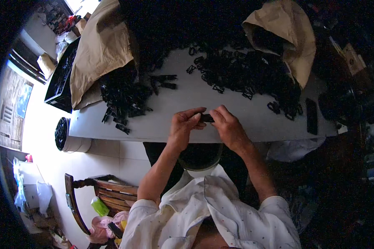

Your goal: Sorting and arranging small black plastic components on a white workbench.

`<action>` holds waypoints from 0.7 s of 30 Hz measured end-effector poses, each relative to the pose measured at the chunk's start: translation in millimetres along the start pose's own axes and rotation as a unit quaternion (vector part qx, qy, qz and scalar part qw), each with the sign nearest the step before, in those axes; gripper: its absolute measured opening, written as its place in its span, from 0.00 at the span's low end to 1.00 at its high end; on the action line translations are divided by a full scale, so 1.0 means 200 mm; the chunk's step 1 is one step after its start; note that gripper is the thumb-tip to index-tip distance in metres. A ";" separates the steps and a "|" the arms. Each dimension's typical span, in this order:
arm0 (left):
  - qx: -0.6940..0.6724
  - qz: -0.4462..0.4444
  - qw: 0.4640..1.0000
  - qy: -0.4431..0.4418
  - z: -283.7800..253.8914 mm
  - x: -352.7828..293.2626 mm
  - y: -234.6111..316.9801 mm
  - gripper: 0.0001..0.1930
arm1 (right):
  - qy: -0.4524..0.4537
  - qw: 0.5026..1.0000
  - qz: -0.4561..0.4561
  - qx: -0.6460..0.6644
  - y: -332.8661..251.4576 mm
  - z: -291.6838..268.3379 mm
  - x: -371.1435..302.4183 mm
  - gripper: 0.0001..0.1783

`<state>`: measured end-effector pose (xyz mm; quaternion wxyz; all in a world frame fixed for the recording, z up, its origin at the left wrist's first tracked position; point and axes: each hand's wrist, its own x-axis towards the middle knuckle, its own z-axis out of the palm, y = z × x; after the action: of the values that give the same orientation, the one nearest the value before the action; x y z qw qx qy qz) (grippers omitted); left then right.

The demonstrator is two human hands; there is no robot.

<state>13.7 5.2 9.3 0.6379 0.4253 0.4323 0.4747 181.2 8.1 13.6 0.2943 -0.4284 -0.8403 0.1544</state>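
Observation:
Near the front edge of the grey-white table [183, 97], my left hand [181, 128] and my right hand [229, 128] meet over a small black plastic piece [207, 118], possibly a buckle. The fingers of both hands are closed on it, and they hide most of its shape. To the left lies a heap of slim black plastic pieces [126, 97], several of them spread toward the table's edge. A wider heap of black frame-like plastic pieces [232, 68], with openings through them, covers the back right.
Brown paper bags stand behind the left heap [102, 54] and at the back right [297, 45]. A flat black bar [311, 116] lies at the right. Below the table's left edge is a white bucket [77, 143] holding black material. A wooden chair [116, 193] stands lower left.

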 end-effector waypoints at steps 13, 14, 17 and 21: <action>0.222 0.083 0.971 0.026 0.08 0.00 -0.01 0.14 | 0.068 0.997 -0.018 -0.035 -0.04 0.05 -0.01 0.17; 0.248 0.098 0.963 0.037 0.10 -0.02 0.02 0.12 | 0.063 0.997 -0.014 -0.032 -0.03 0.06 -0.03 0.17; 0.172 0.106 0.978 0.042 0.09 -0.05 -0.01 0.09 | 0.074 0.996 -0.014 0.047 -0.04 0.06 -0.04 0.17; 0.053 0.115 0.991 0.030 0.08 -0.11 -0.06 0.10 | 0.051 0.970 0.109 0.211 -0.01 0.05 -0.06 0.17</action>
<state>27.7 -20.4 5.1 0.5421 0.4909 0.4243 0.5339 179.2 -3.6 2.8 0.4019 -0.4525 -0.7209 0.3376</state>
